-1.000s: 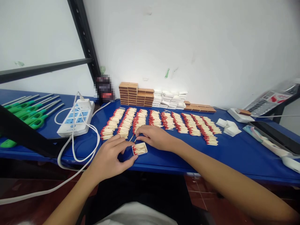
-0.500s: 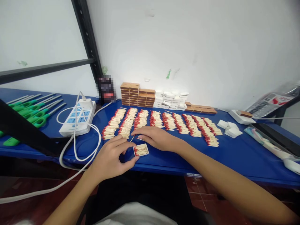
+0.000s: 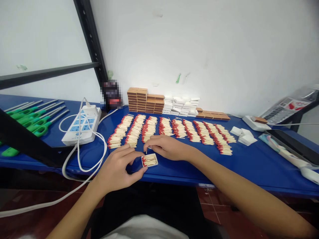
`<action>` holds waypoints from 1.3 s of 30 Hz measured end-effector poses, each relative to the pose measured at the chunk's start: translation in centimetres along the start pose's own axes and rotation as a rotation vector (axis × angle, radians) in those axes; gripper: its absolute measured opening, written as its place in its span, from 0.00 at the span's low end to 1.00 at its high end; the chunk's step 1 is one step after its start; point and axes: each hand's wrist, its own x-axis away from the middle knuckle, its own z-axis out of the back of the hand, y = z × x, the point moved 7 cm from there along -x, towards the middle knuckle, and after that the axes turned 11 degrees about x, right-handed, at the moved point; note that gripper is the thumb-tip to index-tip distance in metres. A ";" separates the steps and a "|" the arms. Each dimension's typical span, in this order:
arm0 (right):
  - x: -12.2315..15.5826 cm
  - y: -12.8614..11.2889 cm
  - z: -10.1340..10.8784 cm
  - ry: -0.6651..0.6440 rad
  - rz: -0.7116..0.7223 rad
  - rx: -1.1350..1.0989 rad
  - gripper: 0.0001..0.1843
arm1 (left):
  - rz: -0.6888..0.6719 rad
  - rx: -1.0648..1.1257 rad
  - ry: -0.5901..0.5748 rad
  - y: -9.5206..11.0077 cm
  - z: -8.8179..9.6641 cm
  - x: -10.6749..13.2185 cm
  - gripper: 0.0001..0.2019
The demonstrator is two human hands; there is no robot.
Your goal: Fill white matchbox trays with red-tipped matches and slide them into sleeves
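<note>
A small white matchbox tray [image 3: 157,160] filled with red-headed matches lies near the front edge of the blue table. Its left end sits between the thumb and forefinger of my left hand [image 3: 119,168], which grips it there. Just beyond the tray, my right hand [image 3: 171,148] has its fingers pinched together over a single match [image 3: 146,150], pointing down; the fingers hide part of it. Past both hands, several slanted rows of loose matches [image 3: 149,127] are spread over the table, red heads mostly to the left.
Brown matchboxes [image 3: 137,100] and white trays [image 3: 183,105] are stacked along the wall. More white trays [image 3: 246,137] lie at right, near a dark phone [image 3: 294,144]. At left are a power strip [image 3: 83,127] with looping cables, green-handled tools [image 3: 32,124] and a black shelf frame [image 3: 91,39].
My right hand has shifted slightly right, its fingers now more curled, and the match has swung from slanted to nearly upright. My left hand and the tray stay in place.
</note>
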 end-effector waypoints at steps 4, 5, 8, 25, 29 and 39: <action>0.1 0.3 0.2 -0.013 -0.023 0.030 0.17 | 0.006 0.004 0.001 0.0 0.0 0.0 0.10; 0.2 0.4 0.3 -0.003 -0.031 0.028 0.16 | 0.008 0.007 -0.001 0.0 0.0 0.0 0.10; 0.4 1.1 0.7 0.047 -0.126 0.032 0.14 | 0.008 0.012 -0.009 0.0 -0.1 0.0 0.10; 1.2 1.8 0.6 0.044 -0.270 0.205 0.10 | 0.018 0.017 -0.022 -0.2 -0.2 0.2 0.10; 1.0 1.6 0.5 0.099 -0.286 0.193 0.09 | 0.015 0.018 -0.018 -0.2 -0.2 0.2 0.10; 0.9 1.9 0.4 0.151 -0.301 0.170 0.09 | 0.000 0.020 -0.008 0.1 -0.1 0.0 0.09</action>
